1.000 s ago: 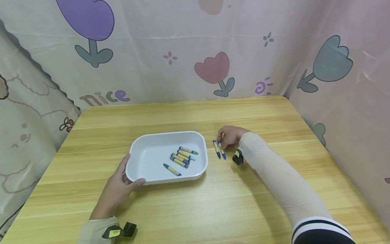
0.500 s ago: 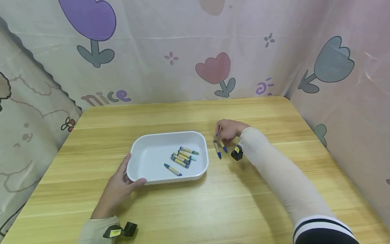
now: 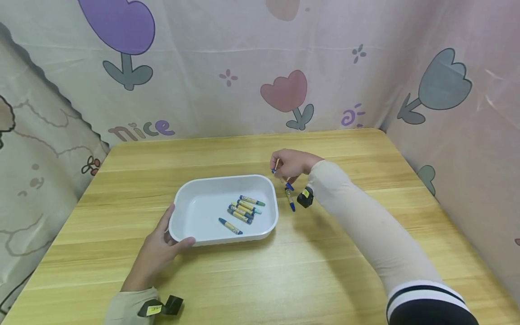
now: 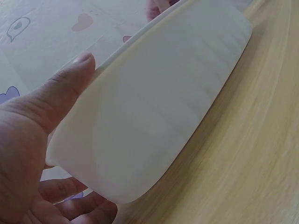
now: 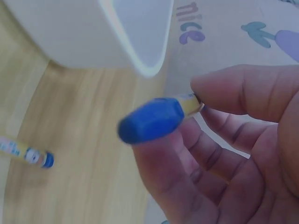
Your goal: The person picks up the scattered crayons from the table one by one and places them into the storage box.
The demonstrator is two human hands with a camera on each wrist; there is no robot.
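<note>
My left hand [image 3: 156, 253] holds the left near corner of a white plastic tray [image 3: 203, 181]; in the left wrist view the thumb [image 4: 70, 84] lies along the rim and the other fingers are under the corner. Several crayons with yellow wrappers, such as a blue-tipped one [image 3: 230, 226], lie inside the tray. Just beyond the tray's right side, my right hand [image 3: 293, 163] pinches a blue crayon [image 5: 152, 120] between thumb and fingers, raised off the table. One more blue crayon [image 3: 290, 199] lies on the table below that hand, right of the tray.
The light wooden table [image 3: 252, 284] carries the tray and the loose crayon. A printed cloth [image 3: 227, 54] hangs along the table's back edge and down both sides. Each wrist wears a small black camera, one being the left wrist camera [image 3: 160, 308].
The right hand has picked up one of the two blue crayons from the table and moved up and left with it, closer to the tray. The left hand and tray look unchanged.
</note>
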